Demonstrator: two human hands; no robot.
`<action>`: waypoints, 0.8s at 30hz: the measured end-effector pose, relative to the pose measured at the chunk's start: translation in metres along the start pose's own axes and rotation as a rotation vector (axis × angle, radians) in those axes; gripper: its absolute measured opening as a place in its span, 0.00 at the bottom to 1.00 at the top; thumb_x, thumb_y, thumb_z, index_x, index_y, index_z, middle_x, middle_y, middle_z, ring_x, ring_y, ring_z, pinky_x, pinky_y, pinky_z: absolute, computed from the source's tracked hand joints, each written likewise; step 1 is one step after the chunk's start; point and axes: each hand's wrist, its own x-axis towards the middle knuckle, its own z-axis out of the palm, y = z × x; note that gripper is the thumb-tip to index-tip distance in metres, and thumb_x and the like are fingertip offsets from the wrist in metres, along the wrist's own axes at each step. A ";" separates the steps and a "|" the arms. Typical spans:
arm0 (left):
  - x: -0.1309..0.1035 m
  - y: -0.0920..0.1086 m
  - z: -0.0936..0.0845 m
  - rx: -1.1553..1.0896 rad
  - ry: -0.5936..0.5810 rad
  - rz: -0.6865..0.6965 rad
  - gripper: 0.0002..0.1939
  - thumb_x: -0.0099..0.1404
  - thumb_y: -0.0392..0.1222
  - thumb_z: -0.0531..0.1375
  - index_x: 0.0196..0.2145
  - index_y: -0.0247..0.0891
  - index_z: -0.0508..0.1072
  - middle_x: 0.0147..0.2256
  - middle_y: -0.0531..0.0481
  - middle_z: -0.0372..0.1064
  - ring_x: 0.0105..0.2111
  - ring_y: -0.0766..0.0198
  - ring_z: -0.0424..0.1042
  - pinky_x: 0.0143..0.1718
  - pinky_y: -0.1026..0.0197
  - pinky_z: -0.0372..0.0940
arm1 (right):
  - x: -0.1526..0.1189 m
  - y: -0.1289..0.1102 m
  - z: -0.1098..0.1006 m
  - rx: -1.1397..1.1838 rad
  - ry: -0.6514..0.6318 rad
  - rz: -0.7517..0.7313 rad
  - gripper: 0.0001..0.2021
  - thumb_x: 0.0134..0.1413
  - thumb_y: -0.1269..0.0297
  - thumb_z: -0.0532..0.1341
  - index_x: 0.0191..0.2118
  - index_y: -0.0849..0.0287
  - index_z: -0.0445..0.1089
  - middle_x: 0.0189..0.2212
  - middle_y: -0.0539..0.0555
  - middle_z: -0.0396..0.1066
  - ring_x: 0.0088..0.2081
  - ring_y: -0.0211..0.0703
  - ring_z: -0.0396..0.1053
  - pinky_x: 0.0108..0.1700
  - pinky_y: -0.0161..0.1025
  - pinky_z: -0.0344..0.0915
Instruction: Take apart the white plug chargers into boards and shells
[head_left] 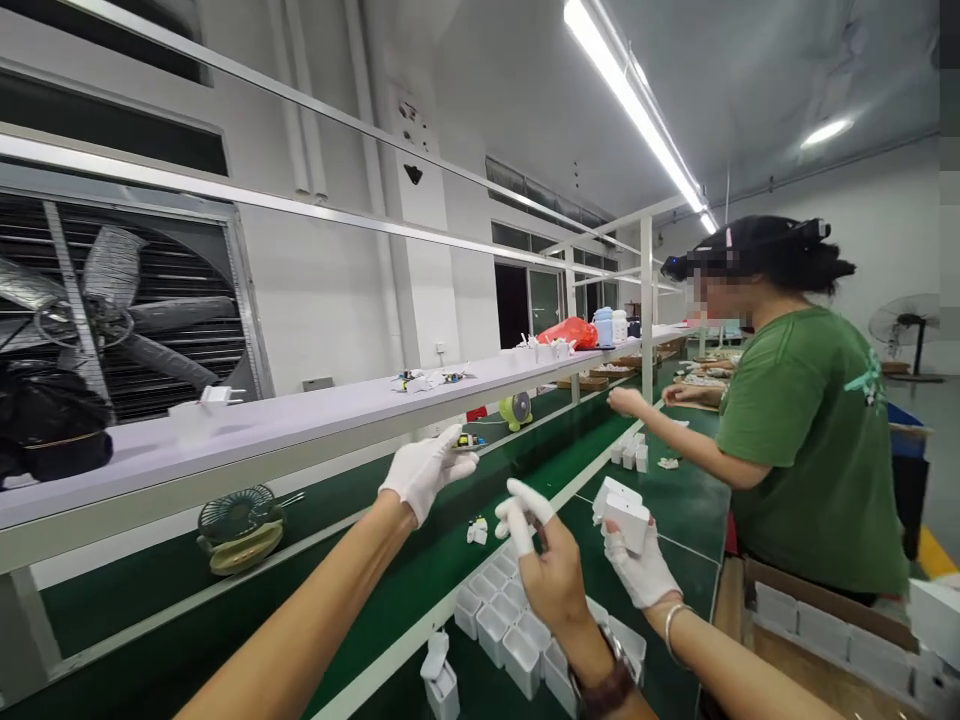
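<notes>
The person's left hand (426,472), in a white glove, is stretched out over the green belt (420,575) and pinches a small part (469,441) with coloured pieces at the very fingertips. The right hand (641,570), also gloved, is closed around a white housing (624,512) and holds it above the bench, just beside the rows of white housings (510,620).

Between them rises a third hand (551,575), bare with white finger covers and a watch on the wrist; it seems to belong to somebody else close by.

The grip on the small part looks thin. With the arm extended so far, a slip in the smooth glove could drop it on the belt, near the other loose part (477,530). The third hand stands very near the right hand, so a bump could knock the housing out of the fingers or into the rows below. The white housing may be more than one piece stacked, which would slide apart easily.

A co-worker in a green shirt (810,440) works further along. No brand, label or writing can be read anywhere; the housings look plain.
</notes>
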 end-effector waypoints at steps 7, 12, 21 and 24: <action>-0.016 -0.042 0.016 0.094 -0.058 -0.225 0.22 0.60 0.52 0.68 0.32 0.25 0.76 0.21 0.45 0.72 0.17 0.68 0.68 0.18 0.67 0.70 | 0.013 -0.017 0.037 0.080 -0.007 0.148 0.22 0.64 0.55 0.58 0.60 0.56 0.66 0.30 0.50 0.72 0.24 0.35 0.66 0.24 0.32 0.66; -0.014 -0.042 0.016 0.111 -0.065 -0.216 0.20 0.59 0.52 0.69 0.30 0.27 0.76 0.21 0.47 0.71 0.16 0.69 0.68 0.17 0.68 0.68 | 0.013 -0.011 0.030 0.038 0.016 0.115 0.21 0.64 0.56 0.58 0.59 0.56 0.68 0.32 0.51 0.73 0.25 0.33 0.61 0.25 0.31 0.62; -0.019 -0.050 0.002 0.152 -0.091 -0.201 0.24 0.55 0.54 0.71 0.31 0.26 0.77 0.22 0.45 0.71 0.18 0.68 0.69 0.17 0.68 0.68 | 0.001 -0.015 0.031 -0.029 -0.042 0.092 0.23 0.64 0.56 0.57 0.62 0.58 0.66 0.31 0.53 0.73 0.28 0.37 0.66 0.28 0.33 0.67; -0.015 -0.033 -0.003 0.192 -0.113 -0.106 0.24 0.55 0.55 0.70 0.31 0.26 0.76 0.25 0.40 0.74 0.19 0.66 0.71 0.18 0.67 0.69 | -0.025 -0.011 0.025 -0.062 0.037 0.080 0.22 0.65 0.56 0.57 0.60 0.58 0.69 0.34 0.55 0.76 0.30 0.40 0.71 0.30 0.36 0.71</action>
